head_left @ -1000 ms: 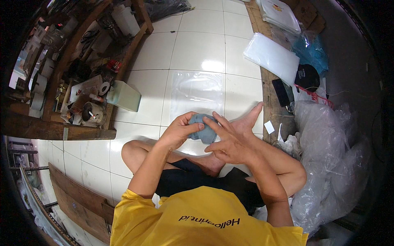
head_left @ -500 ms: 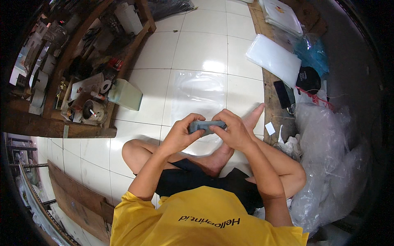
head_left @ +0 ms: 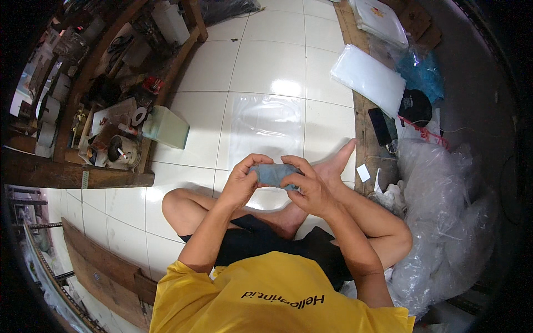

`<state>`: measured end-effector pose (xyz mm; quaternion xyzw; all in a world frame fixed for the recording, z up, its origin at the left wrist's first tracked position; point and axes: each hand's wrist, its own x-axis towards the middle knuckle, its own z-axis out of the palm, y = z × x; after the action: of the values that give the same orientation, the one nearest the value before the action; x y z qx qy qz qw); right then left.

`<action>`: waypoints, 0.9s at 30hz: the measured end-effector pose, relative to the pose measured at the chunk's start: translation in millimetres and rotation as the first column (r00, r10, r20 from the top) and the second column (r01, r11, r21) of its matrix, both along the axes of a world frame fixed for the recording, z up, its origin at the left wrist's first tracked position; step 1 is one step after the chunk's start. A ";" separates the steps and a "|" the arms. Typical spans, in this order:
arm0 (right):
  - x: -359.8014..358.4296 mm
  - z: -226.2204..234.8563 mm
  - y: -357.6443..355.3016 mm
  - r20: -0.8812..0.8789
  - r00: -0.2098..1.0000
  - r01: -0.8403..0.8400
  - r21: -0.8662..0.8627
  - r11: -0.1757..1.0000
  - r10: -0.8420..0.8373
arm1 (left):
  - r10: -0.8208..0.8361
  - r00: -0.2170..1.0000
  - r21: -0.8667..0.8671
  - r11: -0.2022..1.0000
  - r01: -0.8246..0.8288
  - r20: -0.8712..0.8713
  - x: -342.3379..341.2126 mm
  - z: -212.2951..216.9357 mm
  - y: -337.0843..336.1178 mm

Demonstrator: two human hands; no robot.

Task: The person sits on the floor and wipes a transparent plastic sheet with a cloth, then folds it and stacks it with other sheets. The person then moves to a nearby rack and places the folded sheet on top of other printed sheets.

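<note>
Broadly, white floor tiles (head_left: 269, 64) spread under and around a clear plastic sheet (head_left: 264, 136) lying flat. Left of that sheet stands a dark wooden shelf (head_left: 105, 177) crowded with small items. On the sheet's near side sits a person in a yellow shirt (head_left: 266, 277), legs bent. Right of the sheet, and nearer the person, is a heap of crumpled clear plastic (head_left: 433, 233); left of it, also nearer, is a brown wooden board (head_left: 100, 244). A white plastic stack (head_left: 369, 75) lies to the sheet's right, toward its far end. Between sheet and shelf stands a pale green container (head_left: 166, 127).

Right of the sheet rests a black cap (head_left: 416, 106). At the sheet's near end, the left hand (head_left: 242, 180) has thumb and fingers bent, pinching the left end of a grey lump (head_left: 271, 175); the right hand (head_left: 313, 191) curls likewise about the right end, its fingers parted by the lump's thickness. Right of the sheet lies a dark phone (head_left: 380, 126). The lump itself hangs between the hands, above the sheet's near part. Smallest, a white card (head_left: 363, 172) lies right of the sheet.
</note>
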<state>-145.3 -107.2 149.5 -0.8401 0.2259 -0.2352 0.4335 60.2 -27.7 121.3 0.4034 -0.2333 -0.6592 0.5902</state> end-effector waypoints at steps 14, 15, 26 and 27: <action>9.7 -15.5 3.2 -0.005 0.987 0.139 0.539 0.831 -0.161 | 0.055 0.995 0.087 0.994 -0.062 0.080 -4.9 -9.7 6.6; 11.3 -17.8 2.3 -0.052 0.985 0.167 0.552 0.817 -0.166 | 0.058 0.993 0.078 0.995 -0.065 0.099 -6.6 -7.7 6.8; 11.8 -61.7 13.4 -0.137 0.973 0.230 0.665 0.711 -0.187 | 0.303 0.915 0.061 0.942 -0.330 0.267 -15.8 -22.4 15.0; 12.7 -62.1 16.2 -0.176 0.960 0.280 0.621 0.732 -0.218 | 0.335 0.850 0.000 0.930 -0.367 0.406 -19.5 -22.1 18.3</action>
<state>-132.6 -91.0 87.5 -0.6139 0.4221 -0.1615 0.6472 40.7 -9.3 99.2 0.5877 -0.2453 -0.4525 0.6242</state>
